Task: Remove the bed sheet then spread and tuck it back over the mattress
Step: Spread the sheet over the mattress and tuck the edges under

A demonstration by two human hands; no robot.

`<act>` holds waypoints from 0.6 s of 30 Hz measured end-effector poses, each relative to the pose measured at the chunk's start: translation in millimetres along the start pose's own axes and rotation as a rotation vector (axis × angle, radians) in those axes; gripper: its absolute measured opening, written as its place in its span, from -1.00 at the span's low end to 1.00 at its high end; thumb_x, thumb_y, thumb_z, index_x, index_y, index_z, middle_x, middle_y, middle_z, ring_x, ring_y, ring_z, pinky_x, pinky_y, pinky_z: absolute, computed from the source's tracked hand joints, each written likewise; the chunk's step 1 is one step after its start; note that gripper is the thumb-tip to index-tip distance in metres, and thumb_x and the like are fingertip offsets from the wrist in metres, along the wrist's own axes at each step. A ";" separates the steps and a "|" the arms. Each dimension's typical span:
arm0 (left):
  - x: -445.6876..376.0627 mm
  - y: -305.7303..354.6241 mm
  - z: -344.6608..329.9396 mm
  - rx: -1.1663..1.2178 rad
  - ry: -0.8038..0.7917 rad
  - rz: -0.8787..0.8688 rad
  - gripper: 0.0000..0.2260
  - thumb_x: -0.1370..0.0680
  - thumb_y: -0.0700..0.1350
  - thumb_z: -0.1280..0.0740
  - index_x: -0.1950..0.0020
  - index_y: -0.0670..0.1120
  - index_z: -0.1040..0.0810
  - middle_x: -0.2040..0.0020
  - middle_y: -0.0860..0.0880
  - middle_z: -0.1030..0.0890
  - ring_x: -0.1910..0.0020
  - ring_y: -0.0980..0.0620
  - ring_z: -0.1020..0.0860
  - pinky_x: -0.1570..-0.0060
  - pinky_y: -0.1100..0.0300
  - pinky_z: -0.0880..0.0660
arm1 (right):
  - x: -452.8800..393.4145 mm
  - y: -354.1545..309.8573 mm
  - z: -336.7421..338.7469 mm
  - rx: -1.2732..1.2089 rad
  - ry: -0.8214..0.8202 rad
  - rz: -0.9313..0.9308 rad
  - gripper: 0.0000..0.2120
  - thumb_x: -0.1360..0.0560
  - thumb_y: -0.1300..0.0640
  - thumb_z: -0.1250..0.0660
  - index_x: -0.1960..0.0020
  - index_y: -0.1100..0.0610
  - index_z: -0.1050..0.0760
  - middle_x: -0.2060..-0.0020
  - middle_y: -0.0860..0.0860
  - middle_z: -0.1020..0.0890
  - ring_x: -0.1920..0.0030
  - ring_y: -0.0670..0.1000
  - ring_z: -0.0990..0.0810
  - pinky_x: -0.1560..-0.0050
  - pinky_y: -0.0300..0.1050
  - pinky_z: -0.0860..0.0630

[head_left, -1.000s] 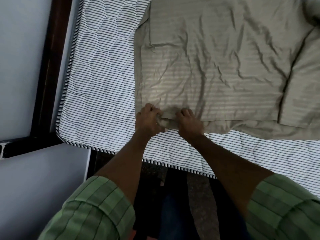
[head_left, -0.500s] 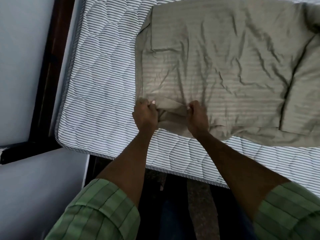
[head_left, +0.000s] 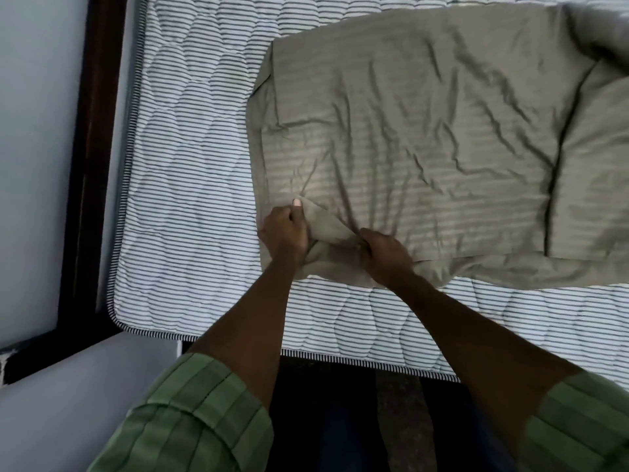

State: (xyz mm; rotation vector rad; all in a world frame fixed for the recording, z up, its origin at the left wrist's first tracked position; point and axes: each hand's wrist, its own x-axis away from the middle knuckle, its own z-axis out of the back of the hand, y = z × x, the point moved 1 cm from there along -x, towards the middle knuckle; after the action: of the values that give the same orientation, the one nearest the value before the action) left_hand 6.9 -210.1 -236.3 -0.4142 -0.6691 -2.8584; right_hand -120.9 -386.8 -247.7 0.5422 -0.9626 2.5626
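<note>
Left hand (head_left: 284, 238): gripping the sheet's (head_left: 408, 148) near corner.
Right hand (head_left: 384, 255): pinching the edge alongside.
Change: fold now lifting off the mattress (head_left: 190, 185) — unfolding is beginning.

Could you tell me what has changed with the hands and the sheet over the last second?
Both hands, left hand and right hand, drew apart along the near edge of the folded olive-green bed sheet, lifting a fold between them. They still grip it. The sheet's bulk and the striped quilted mattress stayed put.
</note>
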 end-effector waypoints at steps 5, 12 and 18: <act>1.4 -6.7 -7.8 0.023 0.016 0.220 -0.60 -0.59 0.28 -0.25 -0.06 0.00 -0.68 -0.29 -0.05 -0.49 -0.28 -0.13 -0.47 -0.25 -0.12 -0.40 | -4.3 -4.3 -11.2 0.179 -0.370 0.069 -0.69 -0.60 0.02 -0.26 -0.30 -0.09 -0.59 -0.25 0.05 -0.64 -0.25 0.18 -0.59 -0.14 0.01 -0.52; 5.7 -8.5 -8.9 0.140 -0.034 0.245 -0.82 -0.48 -0.04 -0.35 -0.02 0.01 -0.69 -0.38 -0.14 -0.41 -0.31 -0.20 -0.44 -0.31 0.03 -0.41 | -13.0 -4.8 7.9 0.326 -0.292 0.179 -0.56 -0.40 -0.25 -0.42 -0.18 -0.04 -0.58 -0.16 0.00 -0.65 -0.17 0.12 -0.63 -0.15 -0.01 -0.53; 27.4 -22.6 -11.3 0.203 0.143 0.204 -0.78 -0.52 -0.09 -0.33 -0.01 -0.21 -0.66 -0.15 -0.24 -0.52 -0.15 -0.25 -0.52 -0.14 -0.06 -0.52 | 1.0 -2.5 -11.5 0.449 -0.179 0.261 -0.63 -0.27 0.20 -0.46 -0.08 0.12 -0.59 -0.04 0.14 -0.61 -0.09 0.26 -0.61 -0.06 0.13 -0.48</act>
State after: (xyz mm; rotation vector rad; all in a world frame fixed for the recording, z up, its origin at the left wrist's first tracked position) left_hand -26.8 -198.3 -246.8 -0.2305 -0.8279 -2.5683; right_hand -123.2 -377.0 -253.9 0.8243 -0.5296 3.0284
